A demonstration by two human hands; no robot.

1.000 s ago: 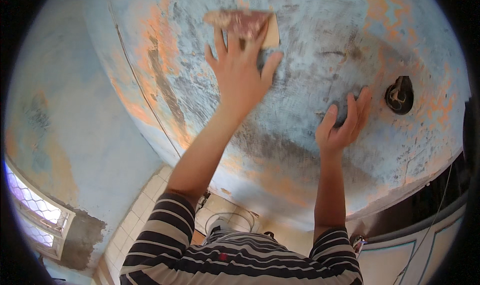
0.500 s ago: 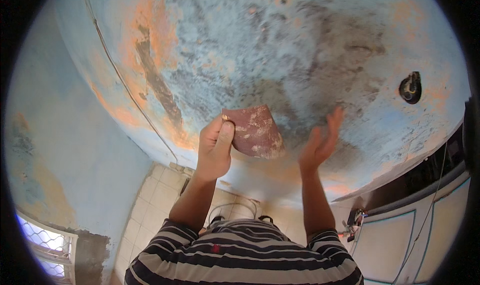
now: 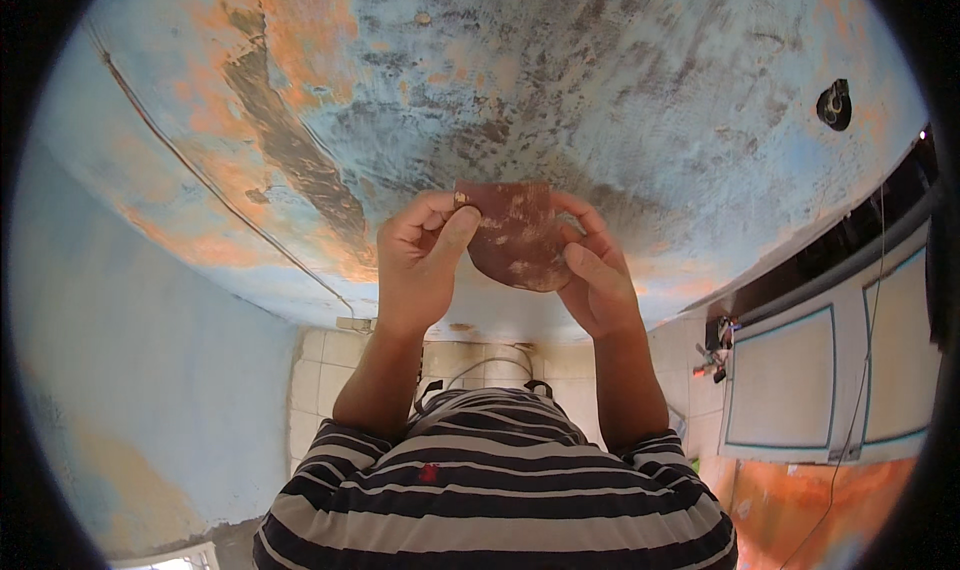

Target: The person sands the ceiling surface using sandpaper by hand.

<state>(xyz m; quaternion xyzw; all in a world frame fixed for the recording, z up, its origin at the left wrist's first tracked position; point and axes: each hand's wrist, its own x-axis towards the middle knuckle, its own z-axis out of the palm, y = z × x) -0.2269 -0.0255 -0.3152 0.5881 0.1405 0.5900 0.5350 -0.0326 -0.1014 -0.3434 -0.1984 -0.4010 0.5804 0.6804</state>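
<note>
Between my two hands is a worn piece of reddish-brown sandpaper [image 3: 515, 235], dusted with pale patches and curved along its lower edge. My left hand [image 3: 425, 260] pinches its left side, thumb in front and fingers behind. On the other side my right hand [image 3: 600, 270] grips the right edge, its thumb at the front and its fingers partly hidden behind the sheet. Behind the sandpaper rises a blue wall [image 3: 560, 80] with dark, scuffed areas and orange patches of bare surface.
A cable [image 3: 190, 160] runs down the wall at the left. A dark hole with wires [image 3: 834, 105] is at the upper right. White panelled doors [image 3: 780, 380] with blue trim stand at the right, a thin cord [image 3: 868, 350] hanging before them. Pale floor tiles [image 3: 335, 355] lie below.
My right hand has come in from the right and taken hold of the sandpaper's right edge. The sandpaper is slightly higher, and the view has shifted.
</note>
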